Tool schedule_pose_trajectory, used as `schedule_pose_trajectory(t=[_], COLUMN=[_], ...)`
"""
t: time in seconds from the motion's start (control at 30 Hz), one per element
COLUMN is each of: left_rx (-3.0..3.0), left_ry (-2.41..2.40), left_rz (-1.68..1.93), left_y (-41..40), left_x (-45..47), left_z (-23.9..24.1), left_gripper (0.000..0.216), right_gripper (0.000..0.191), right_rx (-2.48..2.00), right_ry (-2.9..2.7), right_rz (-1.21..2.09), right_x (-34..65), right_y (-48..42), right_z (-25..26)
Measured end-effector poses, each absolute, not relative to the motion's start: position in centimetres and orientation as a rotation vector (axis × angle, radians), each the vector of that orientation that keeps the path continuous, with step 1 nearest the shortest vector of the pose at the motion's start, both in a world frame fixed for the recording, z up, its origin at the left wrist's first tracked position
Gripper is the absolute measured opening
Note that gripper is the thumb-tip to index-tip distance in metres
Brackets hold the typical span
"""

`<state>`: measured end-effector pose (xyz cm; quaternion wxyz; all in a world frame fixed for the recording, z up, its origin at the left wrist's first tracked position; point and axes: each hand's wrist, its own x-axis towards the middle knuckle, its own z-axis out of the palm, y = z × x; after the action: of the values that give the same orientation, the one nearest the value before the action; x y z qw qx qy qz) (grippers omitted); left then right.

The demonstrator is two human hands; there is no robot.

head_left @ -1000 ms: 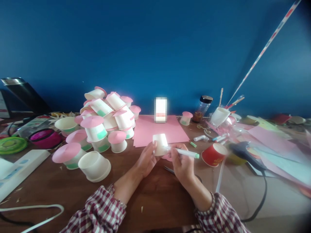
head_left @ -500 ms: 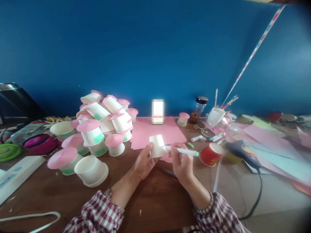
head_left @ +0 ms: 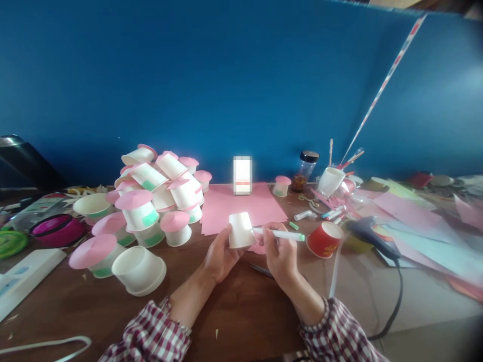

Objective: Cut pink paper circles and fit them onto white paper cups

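My left hand (head_left: 221, 255) is closed around a plain white paper cup (head_left: 240, 230), held up above the table near the middle. Between the fingers of my right hand (head_left: 279, 254) is a white marker pen (head_left: 281, 234) with a pale green end. Its tip points left and is at the cup's right side; whether it touches cannot be made out. Under my hands, a piece of pink paper (head_left: 257, 248) and dark scissors (head_left: 261, 270) lie partly hidden. Pink paper sheets (head_left: 215, 211) lie flat behind the cup.
At left, several white cups with pink paper tops (head_left: 136, 206) are piled beside a bare white cup (head_left: 139, 270). A red cup (head_left: 324, 240), a glue gun (head_left: 372, 236) and a jar (head_left: 305, 171) stand or lie at right. A power strip (head_left: 32, 276) is far left.
The whole view has shifted slightly, with things appearing a little further left and lower. Both hands keep hold of the cup and the marker, in nearly the same pose.
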<state>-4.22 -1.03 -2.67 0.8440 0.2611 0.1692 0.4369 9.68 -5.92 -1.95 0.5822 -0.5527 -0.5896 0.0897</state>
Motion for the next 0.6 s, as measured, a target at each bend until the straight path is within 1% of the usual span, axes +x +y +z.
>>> schedule_pose_trajectory(t=[0.2, 0.33, 0.6], left_rx=[0.548, 0.508, 0.439], left_ry=[0.370, 0.361, 0.417], left_rz=[0.950, 0.972, 0.996], left_y=[-1.02, -0.87, -0.80], left_x=[-4.15, -4.11, -4.10], left_z=[-2.66, -2.78, -2.69], left_gripper=[0.032, 0.026, 0.023], right_gripper=[0.012, 0.012, 0.019], right_rx=[-1.285, -1.294, -1.370], right_ry=[-1.393, -1.406, -1.476], right_rz=[0.230, 0.241, 0.163], right_x=[9.57, 9.54, 9.67], right_y=[-6.00, -6.11, -6.25], right_z=[-1.93, -1.85, -1.64])
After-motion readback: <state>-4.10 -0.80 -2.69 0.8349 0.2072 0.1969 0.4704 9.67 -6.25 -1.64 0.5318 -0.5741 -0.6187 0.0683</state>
